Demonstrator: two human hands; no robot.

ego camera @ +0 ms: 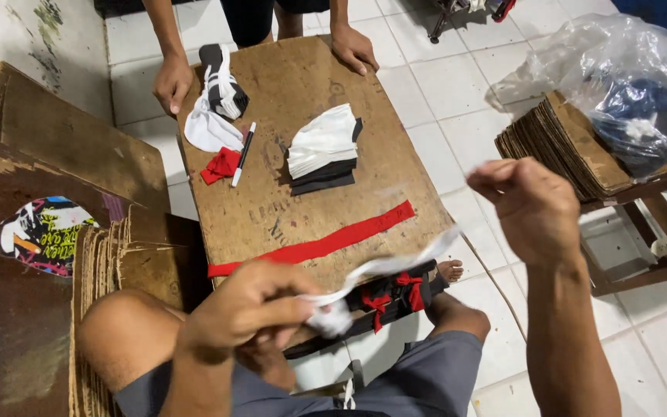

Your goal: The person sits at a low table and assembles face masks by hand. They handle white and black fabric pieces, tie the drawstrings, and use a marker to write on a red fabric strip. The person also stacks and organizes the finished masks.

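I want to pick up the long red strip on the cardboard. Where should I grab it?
Pinch the long red strip at its upper right end, coming from above. It lies flat on the cardboard board, and that end is bare, away from the left hand near the other end.

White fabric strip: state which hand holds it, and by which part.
Both hands hold the white fabric strip: the left hand pinches its bunched lower end, and the right hand grips the blurred upper end, pulling it taut.
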